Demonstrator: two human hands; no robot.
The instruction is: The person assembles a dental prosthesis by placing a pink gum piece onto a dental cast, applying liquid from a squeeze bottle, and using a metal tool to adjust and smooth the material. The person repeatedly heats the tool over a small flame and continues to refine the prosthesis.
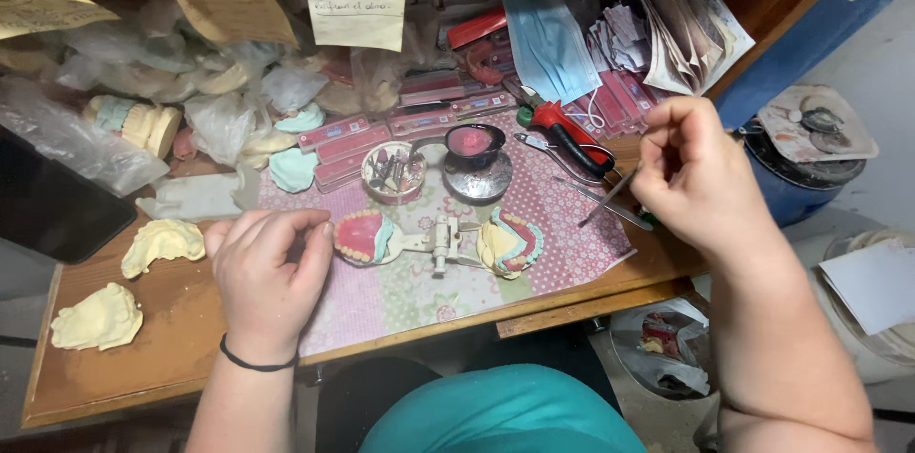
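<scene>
An opened dental articulator [440, 245] lies on a pink patterned cloth [400, 291]. It carries a pink wax denture with teeth on a plaster model at the left [360, 236] and another at the right [510, 241]. My left hand [267, 277] rests on the cloth, fingers curled, its fingertips against the left denture model. My right hand [701, 177] is raised at the right and pinches a thin metal wax instrument [610, 196], whose tip points down at the cloth.
A small bowl of pink wax [474, 141] and a round tin of small tools [394, 170] stand behind the articulator. Red-handled pliers [567, 129], yellow plaster casts [162, 241] [98, 318], bagged models, a blue face mask [548, 39] and paper notes crowd the wooden bench [143, 358].
</scene>
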